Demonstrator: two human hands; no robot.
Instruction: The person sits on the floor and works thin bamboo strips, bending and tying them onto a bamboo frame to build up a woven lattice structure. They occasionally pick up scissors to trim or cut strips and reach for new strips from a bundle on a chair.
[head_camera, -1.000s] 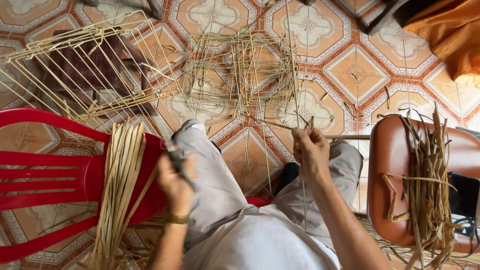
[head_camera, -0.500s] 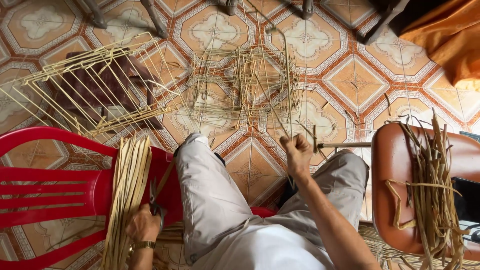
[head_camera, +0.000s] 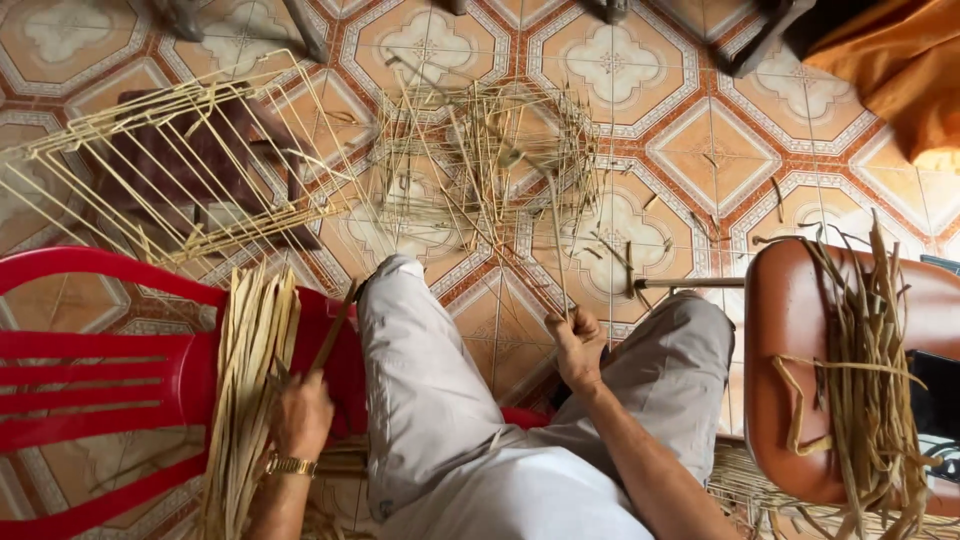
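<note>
My left hand (head_camera: 300, 415) closes on a thin dark stick (head_camera: 333, 327) beside flat, pale strips (head_camera: 248, 370) lying on the red plastic chair (head_camera: 90, 380). My right hand (head_camera: 578, 345) grips slender strands rising from the open, loosely woven frame (head_camera: 490, 160) on the tiled floor (head_camera: 700, 150). The stick's lower end is hidden.

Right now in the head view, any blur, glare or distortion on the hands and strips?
Head view: even daylight, soft shadows, no harsh glare beyond a mild sheen on the red plastic chair. Left hand on the bamboo strips and right hand look slightly soft. Wide-angle lens bends the floor tiles near the edges.
</note>
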